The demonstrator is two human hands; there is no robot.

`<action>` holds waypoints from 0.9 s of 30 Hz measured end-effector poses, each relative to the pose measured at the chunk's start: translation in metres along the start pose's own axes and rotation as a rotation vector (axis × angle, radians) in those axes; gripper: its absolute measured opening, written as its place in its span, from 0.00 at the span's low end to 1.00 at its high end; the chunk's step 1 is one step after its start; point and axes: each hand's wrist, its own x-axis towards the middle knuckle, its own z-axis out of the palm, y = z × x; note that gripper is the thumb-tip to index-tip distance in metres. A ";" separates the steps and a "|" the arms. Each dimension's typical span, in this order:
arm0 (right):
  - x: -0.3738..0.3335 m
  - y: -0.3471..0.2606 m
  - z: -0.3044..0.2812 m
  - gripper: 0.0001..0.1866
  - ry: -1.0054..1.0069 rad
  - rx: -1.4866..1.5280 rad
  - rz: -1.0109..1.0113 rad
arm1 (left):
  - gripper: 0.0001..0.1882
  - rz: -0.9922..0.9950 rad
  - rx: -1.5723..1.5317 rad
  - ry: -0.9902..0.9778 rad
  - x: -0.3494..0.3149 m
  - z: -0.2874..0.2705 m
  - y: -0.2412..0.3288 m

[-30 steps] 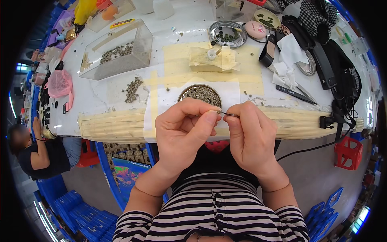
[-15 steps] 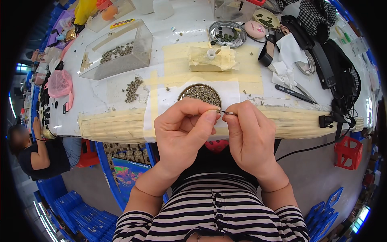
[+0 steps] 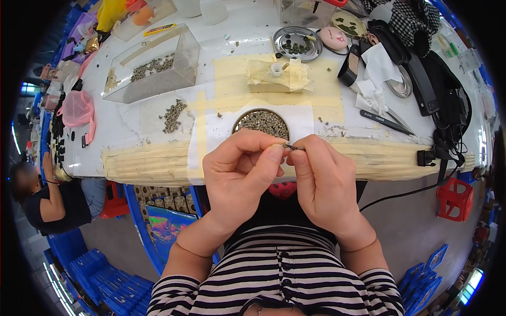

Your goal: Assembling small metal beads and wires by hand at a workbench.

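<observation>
A thin dark tool point(image 3: 297, 148), slightly tilted, points at a tiny half-hidden piece point(image 3: 285, 145)

The person wears a black-and-white striped top point(image 3: 232, 274) with dark round front buttons point(image 3: 286, 283) and matching striped sleeves point(image 3: 380, 287).

A pink net bag point(image 3: 78, 109) lies on the left of the table point(image 3: 158, 113). Across on the right, black tweezers point(image 3: 385, 122) lie near a checked cloth point(image 3: 414, 21). A silver plate point(image 3: 303, 31) holds dark green bits point(image 3: 300, 48), with a round pink thing point(image 3: 334, 38) just beside it. A red stool point(image 3: 456, 193) stands on the floor point(image 3: 400, 226). On the left sits another person point(image 3: 63, 208), near blue trays point(image 3: 108, 276).
</observation>
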 end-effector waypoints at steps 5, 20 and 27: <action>0.002 0.000 -0.006 0.08 -0.088 0.249 0.082 | 0.05 0.006 -0.057 -0.015 0.000 0.002 0.001; 0.002 -0.002 -0.011 0.07 -0.072 0.272 0.084 | 0.05 0.000 -0.018 0.002 0.001 0.001 0.001; 0.001 0.002 -0.003 0.05 -0.002 0.160 -0.001 | 0.05 0.025 -0.028 -0.008 0.001 0.002 0.000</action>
